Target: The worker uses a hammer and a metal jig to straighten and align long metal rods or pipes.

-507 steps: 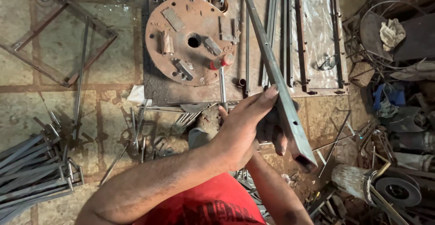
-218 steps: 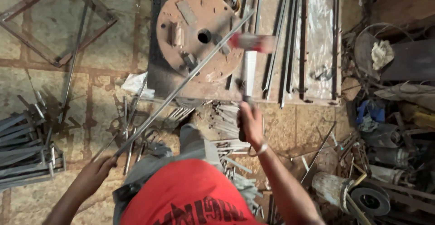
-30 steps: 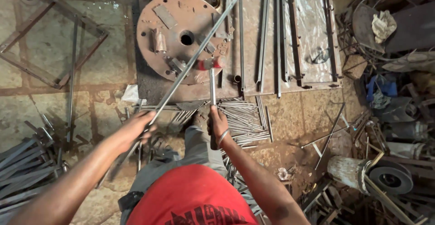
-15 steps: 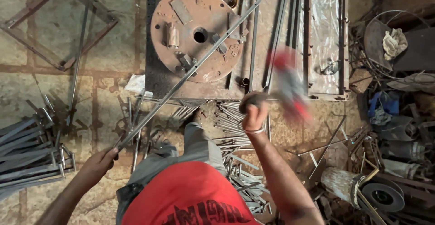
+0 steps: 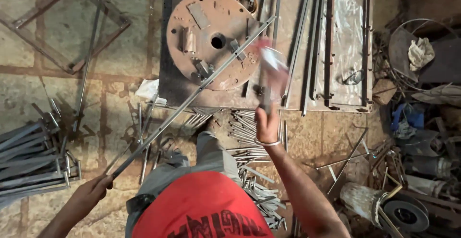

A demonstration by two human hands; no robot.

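Left hand (image 5: pixel 93 190) is clamped on the near end of the long flat bar (image 5: pixel 192 96); keep that grip low and firm so the bar stays flat across the round rusty plate (image 5: pixel 213 39). Right hand (image 5: pixel 266 125) is closed on the hammer (image 5: pixel 271 72) handle, head raised over the bar's far part. I'd land the blow square where the bar sits between the plate's welded stops, not on the overhang. Hard to read: the hammer head is motion-blurred, so its exact position over the bar is unclear. Your torso hides the floor beneath.
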